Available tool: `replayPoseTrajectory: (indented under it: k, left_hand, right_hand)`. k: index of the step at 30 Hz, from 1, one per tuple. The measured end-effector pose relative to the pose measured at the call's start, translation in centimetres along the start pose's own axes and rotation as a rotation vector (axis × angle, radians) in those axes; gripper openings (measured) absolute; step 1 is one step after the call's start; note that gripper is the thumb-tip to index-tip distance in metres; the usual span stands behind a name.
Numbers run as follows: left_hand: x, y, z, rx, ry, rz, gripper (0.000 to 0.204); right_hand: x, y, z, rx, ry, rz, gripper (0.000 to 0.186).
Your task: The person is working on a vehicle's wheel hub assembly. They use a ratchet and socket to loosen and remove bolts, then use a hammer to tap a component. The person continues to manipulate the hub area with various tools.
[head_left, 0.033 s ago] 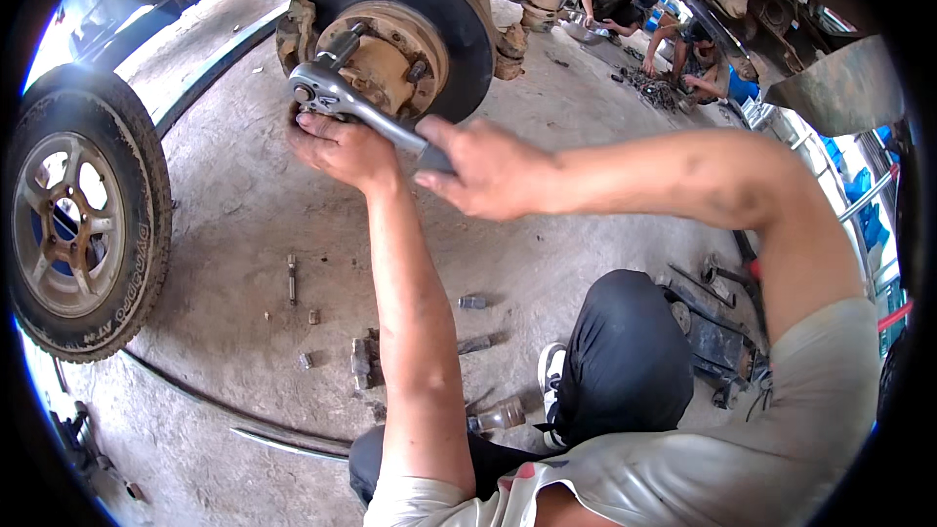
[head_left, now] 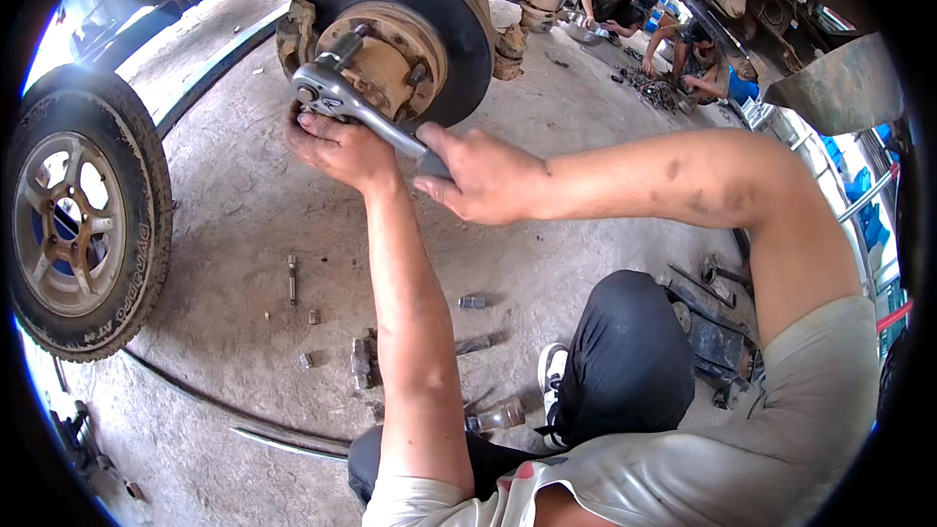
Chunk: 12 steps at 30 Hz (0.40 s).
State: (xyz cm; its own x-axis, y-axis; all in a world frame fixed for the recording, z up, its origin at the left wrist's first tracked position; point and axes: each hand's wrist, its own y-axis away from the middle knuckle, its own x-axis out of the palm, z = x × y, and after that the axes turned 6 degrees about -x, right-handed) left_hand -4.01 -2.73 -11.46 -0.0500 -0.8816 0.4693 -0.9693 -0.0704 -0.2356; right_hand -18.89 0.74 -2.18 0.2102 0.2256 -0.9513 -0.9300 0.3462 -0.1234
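A metal ratchet wrench (head_left: 366,115) lies across the front of the rusty wheel hub (head_left: 381,73), with an extension and socket (head_left: 342,45) reaching from its head to the hub face. My right hand (head_left: 485,176) is closed round the dark end of its handle. Just under the ratchet's head, my left hand (head_left: 344,148) is closed against it, fingers curled, their tips partly hidden. Behind the hub stands a dark brake disc (head_left: 464,44), a brown caliper part (head_left: 294,34) at its left edge.
A wheel with tyre (head_left: 146,224) stands at the left. On the concrete lie an extension bar (head_left: 292,279), a socket (head_left: 471,302), a hammer head (head_left: 364,361) and a clear bottle (head_left: 503,414). A black floor jack (head_left: 717,342) sits beside my knee. Two people (head_left: 698,54) crouch at the far right.
My right hand has shifted slightly downward with the handle end of the ratchet wrench. My left hand stays in place at the ratchet's head.
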Motion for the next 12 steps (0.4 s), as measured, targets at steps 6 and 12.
replayPoseTrajectory:
  k: [6,12]
  left_hand:
    - [0.6,2.4,-1.5,-0.161,0.010,0.047,0.046]
    - [0.2,-0.2,0.6,-0.051,0.053,0.067,0.046]
  right_hand:
    - [-14.4,-6.0,6.9,0.388,0.439,0.566,0.029]
    - [-10.4,-3.3,5.6,0.117,0.459,0.344,0.035]
